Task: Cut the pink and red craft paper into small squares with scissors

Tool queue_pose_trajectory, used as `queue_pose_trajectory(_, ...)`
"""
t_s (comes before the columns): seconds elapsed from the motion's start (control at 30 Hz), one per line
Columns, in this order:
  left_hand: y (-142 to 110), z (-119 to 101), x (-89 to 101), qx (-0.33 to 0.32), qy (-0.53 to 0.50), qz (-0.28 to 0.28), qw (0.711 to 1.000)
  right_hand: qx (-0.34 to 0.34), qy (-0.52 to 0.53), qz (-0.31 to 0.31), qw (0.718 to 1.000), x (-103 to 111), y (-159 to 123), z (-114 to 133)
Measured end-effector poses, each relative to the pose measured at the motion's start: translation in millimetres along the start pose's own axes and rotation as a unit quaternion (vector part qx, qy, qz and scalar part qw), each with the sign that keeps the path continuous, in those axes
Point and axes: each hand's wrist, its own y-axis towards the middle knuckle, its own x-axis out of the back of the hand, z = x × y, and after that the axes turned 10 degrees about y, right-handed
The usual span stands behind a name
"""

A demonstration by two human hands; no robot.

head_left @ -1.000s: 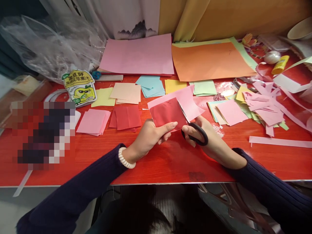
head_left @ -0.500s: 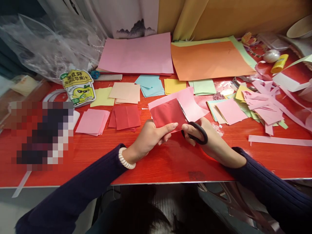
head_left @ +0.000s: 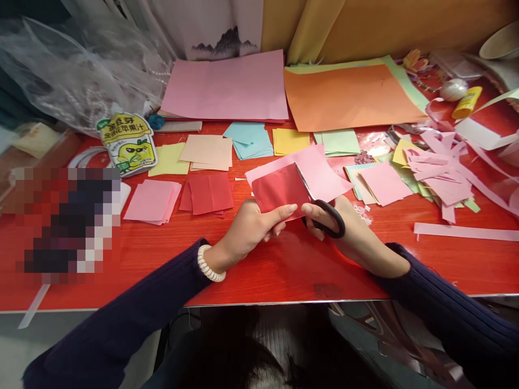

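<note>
My left hand (head_left: pixel 253 224) pinches a red paper square (head_left: pixel 279 188) together with a larger pink sheet (head_left: pixel 324 167) beneath it, thumb on top. Black-handled scissors (head_left: pixel 335 219) are gripped in my right hand (head_left: pixel 352 232), with fingers through the loops. Their blades (head_left: pixel 303 180) lie along the right edge of the red square, over the pink sheet, and look closed or nearly so. Left of my hands lie a stack of red squares (head_left: pixel 211 193) and a stack of pink squares (head_left: pixel 152 200).
Behind are blue (head_left: pixel 249 141), yellow (head_left: pixel 291 141) and pale green (head_left: pixel 337 142) paper stacks, then large pink (head_left: pixel 227 89) and orange (head_left: pixel 352 97) sheets. Pink scraps (head_left: pixel 440 167) and a yellow glue stick (head_left: pixel 467 102) lie right. A yellow pouch (head_left: pixel 127 145) is at left.
The pink sheet's free right part has shifted slightly outward beside the scissors. Both hands keep nearly the same place and hold; the view has tilted a little.
</note>
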Motion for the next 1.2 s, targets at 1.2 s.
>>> queue_pose_trajectory(1.2, -2.7, -1.0, -4.9, -0.027, -0.025, 0.034, 0.999, -0.006, 0.065, -0.031, 0.997, -0.9, -0.2, -1.4)
